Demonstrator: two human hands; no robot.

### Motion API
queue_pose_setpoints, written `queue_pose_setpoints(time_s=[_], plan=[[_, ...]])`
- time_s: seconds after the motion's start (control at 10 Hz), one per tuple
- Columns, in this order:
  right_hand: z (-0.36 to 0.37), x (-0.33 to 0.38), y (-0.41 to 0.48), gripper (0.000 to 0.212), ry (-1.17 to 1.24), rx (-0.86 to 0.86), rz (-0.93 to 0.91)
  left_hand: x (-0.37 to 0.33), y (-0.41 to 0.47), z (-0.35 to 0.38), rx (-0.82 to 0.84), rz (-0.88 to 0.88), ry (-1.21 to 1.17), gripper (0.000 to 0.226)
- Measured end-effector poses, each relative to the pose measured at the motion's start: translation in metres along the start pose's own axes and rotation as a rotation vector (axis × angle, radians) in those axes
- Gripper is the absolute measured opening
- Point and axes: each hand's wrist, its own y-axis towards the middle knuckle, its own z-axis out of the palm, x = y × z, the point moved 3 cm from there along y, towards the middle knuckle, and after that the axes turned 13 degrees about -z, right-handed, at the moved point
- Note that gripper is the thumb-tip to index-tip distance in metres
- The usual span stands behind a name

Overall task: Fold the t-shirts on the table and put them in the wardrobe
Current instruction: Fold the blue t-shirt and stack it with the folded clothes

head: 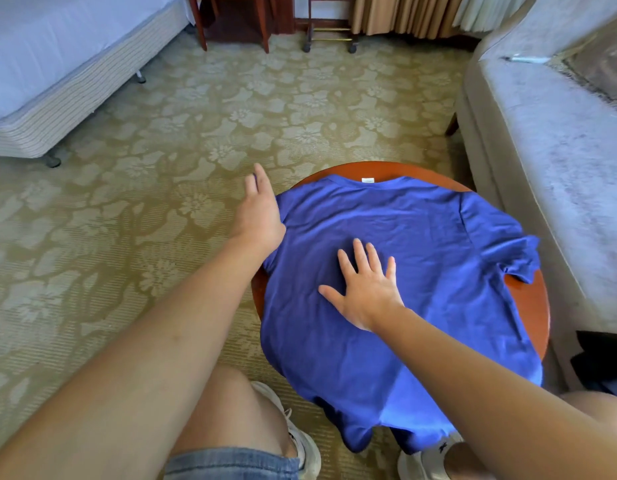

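Observation:
A blue t-shirt (pixel 404 237) lies spread on a small round wooden table (pixel 528 292), collar at the far side, hem hanging over the near edge. Its right sleeve lies out toward the table's right rim; the left sleeve is not visible. My right hand (pixel 364 289) presses flat on the middle of the shirt with fingers spread. My left hand (pixel 260 209) is at the shirt's left edge near the shoulder, fingers straight and pointing away; whether it touches the fabric I cannot tell.
A grey sofa (pixel 549 140) stands close on the right of the table, with a dark item (pixel 601 362) beside it. A bed (pixel 58 71) is at the far left, wooden furniture (pixel 234 19) and a wheeled rack (pixel 329 29) at the back. Patterned carpet (pixel 161 168) covers the floor.

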Motion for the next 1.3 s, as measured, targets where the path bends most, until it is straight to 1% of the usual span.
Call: queue_pose_setpoints(time_s=[0.1, 0.2, 0.3, 0.4, 0.5, 0.6, 0.7, 0.8, 0.9, 1.0, 1.1, 1.2, 1.3], plan=[[0.004, -0.022, -0.016, 0.082, 0.008, -0.005, 0.065, -0.038, -0.019, 0.007, 0.206, 0.148, 0.026, 0.100], [0.011, -0.030, -0.022, 0.080, 0.017, -0.004, 0.065, -0.050, -0.016, -0.001, 0.144, 0.087, -0.292, 0.087], [0.014, -0.030, -0.022, 0.078, 0.016, -0.040, 0.056, -0.024, 0.001, 0.000, 0.009, -0.047, -0.250, 0.050], [0.015, -0.031, -0.020, 0.079, 0.015, -0.061, 0.056, 0.004, -0.004, 0.024, 0.175, -0.039, -0.011, 0.024], [0.016, -0.031, -0.020, 0.079, 0.016, -0.070, 0.052, 0.009, -0.017, 0.042, 0.229, -0.005, 0.021, 0.039], [0.016, -0.031, -0.021, 0.079, 0.012, -0.070, 0.053, 0.002, -0.021, 0.044, 0.122, -0.004, 0.082, 0.040], [0.016, -0.031, -0.022, 0.079, 0.012, -0.076, 0.056, -0.002, -0.022, 0.045, 0.087, -0.004, 0.126, 0.028], [0.015, -0.031, -0.021, 0.079, 0.014, -0.074, 0.054, -0.001, -0.027, 0.041, 0.019, 0.077, 0.002, 0.022], [0.016, -0.031, -0.020, 0.079, 0.011, -0.076, 0.054, -0.001, -0.035, 0.043, 0.159, 0.210, -0.158, 0.031], [0.016, -0.031, -0.021, 0.079, 0.015, -0.082, 0.053, 0.001, -0.040, 0.048, 0.255, 0.258, -0.224, 0.039], [0.016, -0.030, -0.021, 0.080, 0.022, -0.079, 0.053, 0.002, -0.033, 0.050, 0.172, 0.255, -0.090, 0.030], [0.016, -0.030, -0.023, 0.084, 0.027, -0.130, 0.044, 0.001, -0.027, 0.056, 0.273, 0.223, 0.044, 0.056], [0.012, -0.025, -0.022, 0.079, 0.007, -0.231, -0.049, 0.002, -0.023, 0.064, 0.389, 0.201, 0.110, 0.074]])
